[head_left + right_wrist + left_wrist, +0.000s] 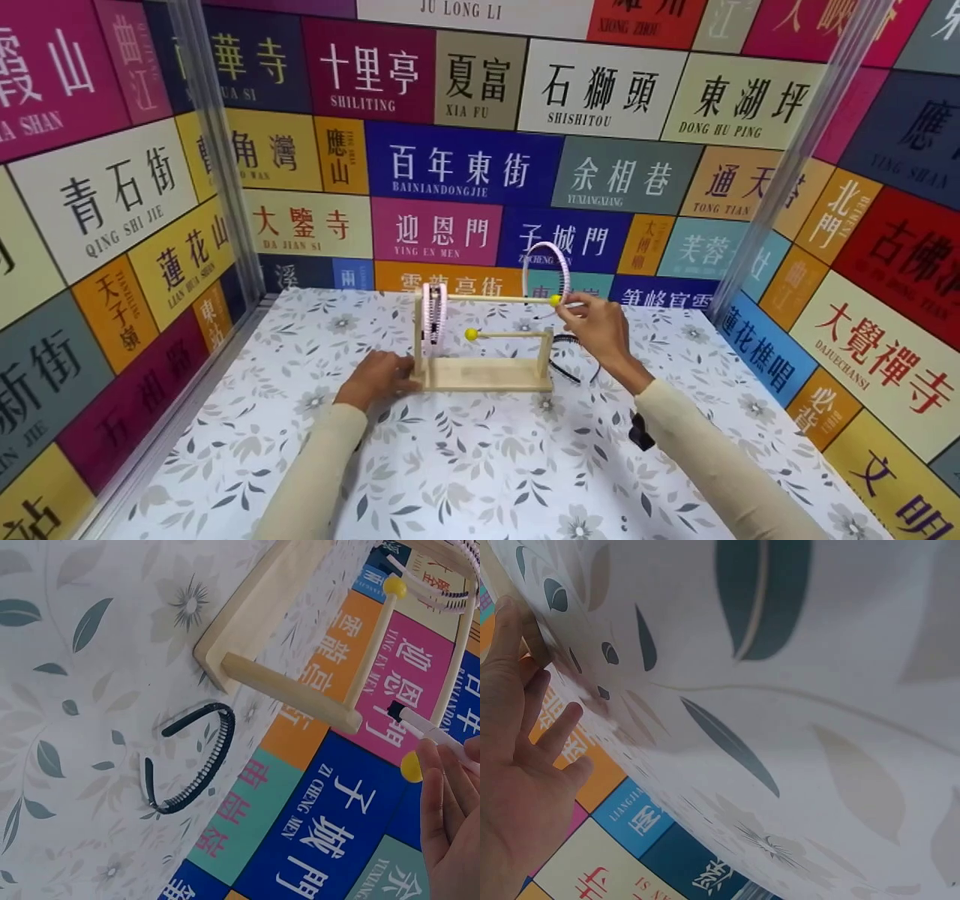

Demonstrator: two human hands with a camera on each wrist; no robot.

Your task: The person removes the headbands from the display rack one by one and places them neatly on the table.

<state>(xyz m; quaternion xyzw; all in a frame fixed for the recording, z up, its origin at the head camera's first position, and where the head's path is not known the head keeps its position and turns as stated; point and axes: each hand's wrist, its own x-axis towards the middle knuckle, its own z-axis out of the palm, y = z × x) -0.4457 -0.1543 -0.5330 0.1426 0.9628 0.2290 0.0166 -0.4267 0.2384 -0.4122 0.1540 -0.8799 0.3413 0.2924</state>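
A pale wooden headband stand has an upper and a lower rod, each tipped with a yellow ball. My left hand holds the stand's left end, thumb and fingers about the wood. Pink headbands hang at the left of the upper rod. At that rod's right tip, my right hand pinches another pink headband near one end, its arch standing up beside the yellow ball. In the right wrist view the headband's black-tipped end sticks out past the fingers.
A black toothed headband lies on the table behind the stand's right end. The lower rod's yellow ball points left. The leaf-patterned tabletop meets walls of coloured sign panels at the back and sides. Something black shows by the right sleeve.
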